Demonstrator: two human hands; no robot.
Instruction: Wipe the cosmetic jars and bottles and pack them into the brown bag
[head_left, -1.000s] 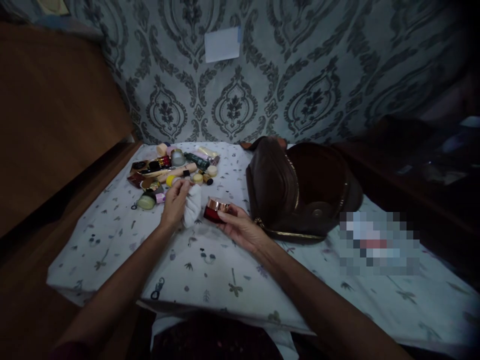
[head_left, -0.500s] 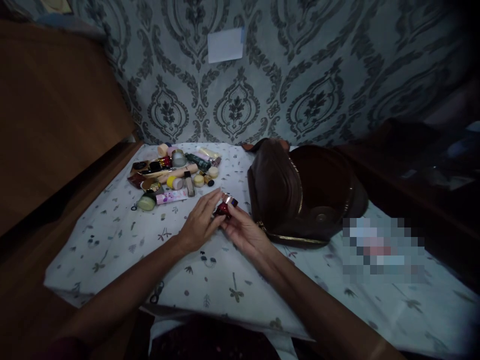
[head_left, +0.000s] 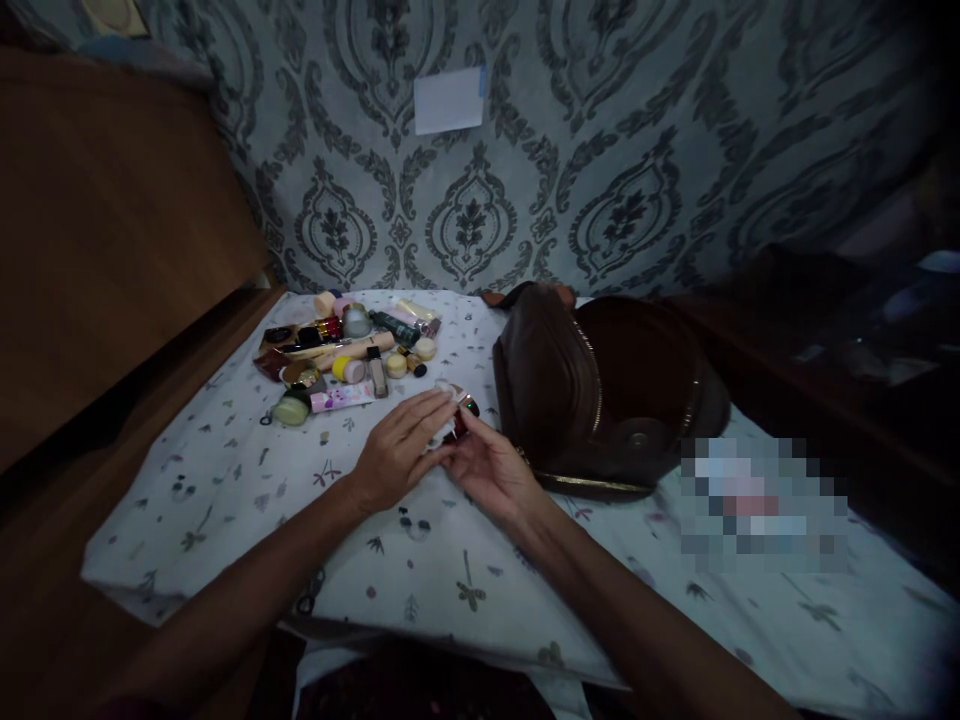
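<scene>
Both hands meet over the middle of the printed white cloth. My right hand holds a small red jar with a shiny copper lid, mostly hidden by fingers. My left hand presses a white wipe against the jar, its fingers curled round it. Left of the hands lies a heap of small cosmetics: tubes, little pots, lipsticks, a pink tube.
A brown leather bag lies open just right of the hands. A wooden board flanks the left side. Patterned wallpaper with a white paper note stands behind. A blurred patch lies on the cloth at right.
My left hand moved right from the cosmetics heap with the white wipe to the jar. The jar shifted slightly right and back, and both hands closed round it.
</scene>
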